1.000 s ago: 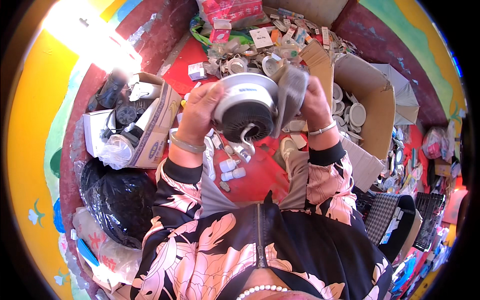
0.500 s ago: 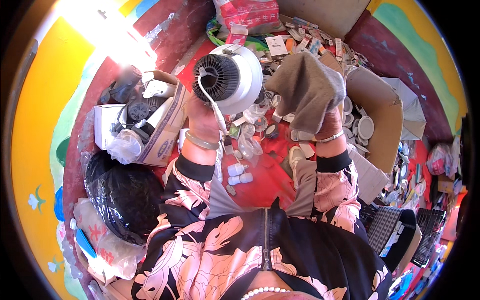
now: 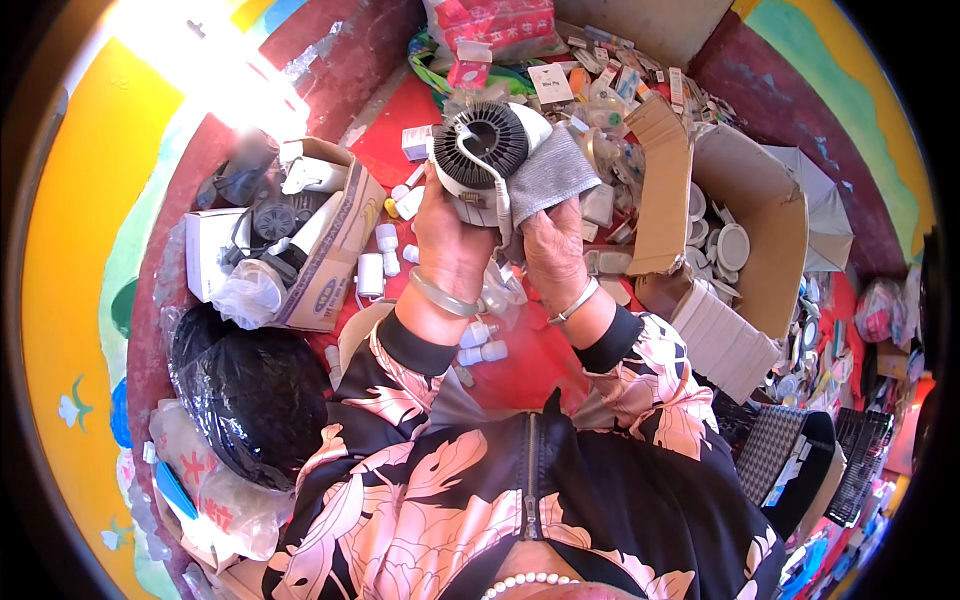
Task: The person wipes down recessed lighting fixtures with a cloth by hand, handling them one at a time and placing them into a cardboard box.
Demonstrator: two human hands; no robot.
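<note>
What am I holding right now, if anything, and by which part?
Your left hand holds a black-finned white lamp by its near left side; your right hand holds a grey cloth by its near part, against the lamp's right side.

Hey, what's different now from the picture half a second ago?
The right hand has moved left, bringing the grey cloth from apart to up against the finned downlight. The left hand has shifted the downlight slightly right. Neither hand let go. The black plastic bag and left-side cardboard box stayed put.
</note>
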